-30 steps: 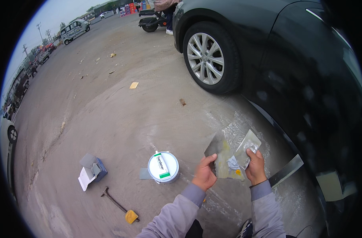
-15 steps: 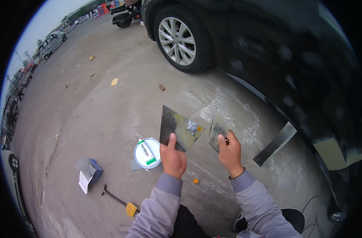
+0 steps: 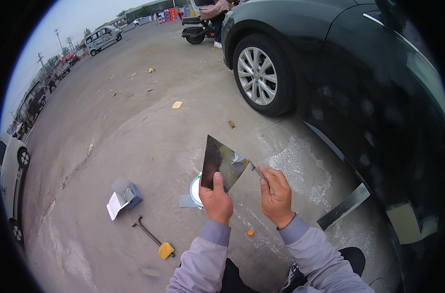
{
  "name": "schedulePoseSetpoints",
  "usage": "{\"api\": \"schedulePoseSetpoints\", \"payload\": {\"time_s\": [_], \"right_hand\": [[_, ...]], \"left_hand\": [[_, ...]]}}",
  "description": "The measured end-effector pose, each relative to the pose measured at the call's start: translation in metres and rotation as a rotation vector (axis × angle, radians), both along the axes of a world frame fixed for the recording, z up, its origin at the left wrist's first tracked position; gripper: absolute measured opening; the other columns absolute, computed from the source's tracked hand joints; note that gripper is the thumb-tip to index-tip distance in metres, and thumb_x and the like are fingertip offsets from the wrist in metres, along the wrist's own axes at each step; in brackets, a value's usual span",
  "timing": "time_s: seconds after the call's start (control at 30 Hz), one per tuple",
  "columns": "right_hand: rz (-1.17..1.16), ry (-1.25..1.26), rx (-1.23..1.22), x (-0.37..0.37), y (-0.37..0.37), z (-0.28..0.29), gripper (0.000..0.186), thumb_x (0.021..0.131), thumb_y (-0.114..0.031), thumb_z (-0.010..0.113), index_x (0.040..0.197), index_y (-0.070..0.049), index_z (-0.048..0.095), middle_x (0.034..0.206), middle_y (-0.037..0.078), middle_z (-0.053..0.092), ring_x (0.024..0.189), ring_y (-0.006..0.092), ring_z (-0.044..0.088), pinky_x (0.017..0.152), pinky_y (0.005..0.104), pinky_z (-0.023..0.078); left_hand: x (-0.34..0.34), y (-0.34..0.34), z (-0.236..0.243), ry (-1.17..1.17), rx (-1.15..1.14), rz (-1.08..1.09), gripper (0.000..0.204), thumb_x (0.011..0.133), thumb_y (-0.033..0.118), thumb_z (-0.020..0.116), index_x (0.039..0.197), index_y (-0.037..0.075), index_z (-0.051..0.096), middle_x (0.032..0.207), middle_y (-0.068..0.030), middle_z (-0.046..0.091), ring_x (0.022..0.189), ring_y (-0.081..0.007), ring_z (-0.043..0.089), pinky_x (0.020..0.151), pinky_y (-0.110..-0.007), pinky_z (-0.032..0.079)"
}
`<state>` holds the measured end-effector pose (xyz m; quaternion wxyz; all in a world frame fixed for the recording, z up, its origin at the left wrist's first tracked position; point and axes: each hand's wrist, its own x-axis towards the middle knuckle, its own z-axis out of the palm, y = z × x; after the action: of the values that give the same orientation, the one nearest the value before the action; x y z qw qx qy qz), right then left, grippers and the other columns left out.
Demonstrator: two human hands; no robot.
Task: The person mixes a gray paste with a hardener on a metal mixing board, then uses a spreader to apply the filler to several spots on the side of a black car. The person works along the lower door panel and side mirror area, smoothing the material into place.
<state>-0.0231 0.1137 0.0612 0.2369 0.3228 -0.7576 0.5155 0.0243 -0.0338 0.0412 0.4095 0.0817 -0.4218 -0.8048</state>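
My left hand (image 3: 216, 200) grips a flat, dark metal plate (image 3: 213, 161), tilted up, with pale grey-white and yellow paste (image 3: 237, 159) near its right corner. My right hand (image 3: 276, 200), fingers closed, holds a thin scraper (image 3: 254, 167), seen nearly edge-on at that corner by the paste. A white bucket (image 3: 194, 190) stands behind my left hand and is mostly hidden by it and the plate.
A dark car (image 3: 339, 88) fills the right, a long metal strip (image 3: 343, 206) beside it. An open box (image 3: 125, 198), a yellow-ended tool (image 3: 165, 250) and an orange cap (image 3: 250, 233) lie on the pavement. A person with a scooter (image 3: 195, 34) is beyond; a white car (image 3: 10, 180) is left.
The scraper has come leftward to the plate's corner and turned edge-on, after being apart from it half a second ago. The bucket is more covered. The view has shifted.
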Motion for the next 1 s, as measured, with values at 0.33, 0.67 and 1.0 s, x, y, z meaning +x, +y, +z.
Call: {"api": "schedulePoseSetpoints", "payload": {"time_s": [0.33,0.67,1.0], "right_hand": [[0.286,-0.035,0.163,-0.003,0.005,0.019,0.031,0.1,0.002,0.065,0.13,-0.004,0.073,0.115,0.013,0.072,0.097,0.0248,0.07,0.087,0.0347,0.055],[0.705,-0.694,-0.258,-0.043,0.05,0.039,0.023,0.107,-0.011,0.066,0.124,0.002,0.073,0.112,0.004,0.069,0.092,0.0132,0.064,0.082,0.0305,0.054],[0.232,-0.025,0.053,-0.02,0.03,0.047,0.049,0.094,0.005,0.065,0.14,-0.011,0.071,0.115,0.011,0.069,0.094,0.0263,0.067,0.084,0.0329,0.057]], "left_hand": [[0.008,-0.006,0.029,0.098,-0.211,0.156,0.037,0.11,0.005,0.054,0.146,-0.002,0.057,0.146,-0.0121,0.064,0.132,-0.0219,0.062,0.113,-0.039,0.048],[0.013,-0.009,0.036,0.007,0.341,-0.298,0.039,0.11,0.01,0.055,0.149,0.003,0.054,0.144,-0.0086,0.064,0.13,-0.0248,0.063,0.112,-0.044,0.051],[0.005,0.017,0.04,0.214,0.07,-0.023,0.038,0.11,0.005,0.054,0.148,-0.001,0.055,0.149,-0.0114,0.062,0.133,-0.022,0.061,0.114,-0.039,0.048]]}}
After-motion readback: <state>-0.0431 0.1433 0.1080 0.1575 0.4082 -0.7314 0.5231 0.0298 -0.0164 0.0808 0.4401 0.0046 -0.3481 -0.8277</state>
